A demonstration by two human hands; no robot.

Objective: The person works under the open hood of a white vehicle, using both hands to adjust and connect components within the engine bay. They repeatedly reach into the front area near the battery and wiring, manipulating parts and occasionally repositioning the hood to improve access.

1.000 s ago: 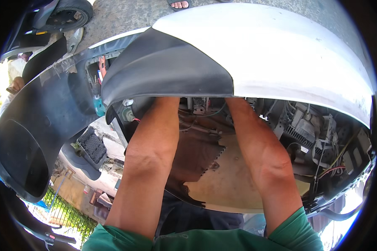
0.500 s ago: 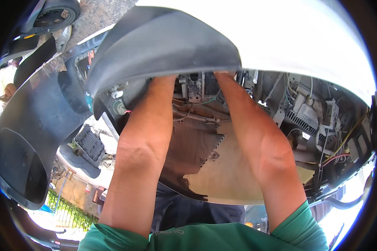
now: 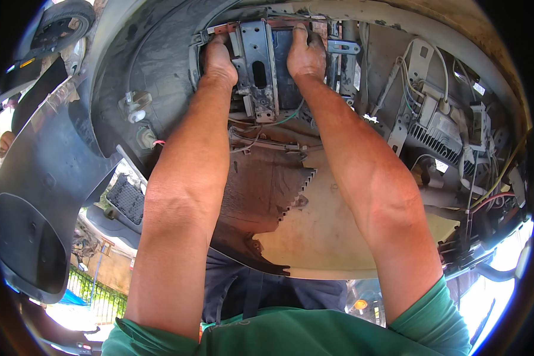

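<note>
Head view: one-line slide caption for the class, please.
Left hand and right hand flank a slotted metal bracket, with a finned metal unit farther right.

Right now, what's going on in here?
A person reaches both arms inside a curved shell. The left hand is left of a metal bracket; the right hand is on the other side, against a dark block. Most fingers are hidden, so I can't tell how firm either grip is. The bracket stands between the hands, with a green wire below.
</note>
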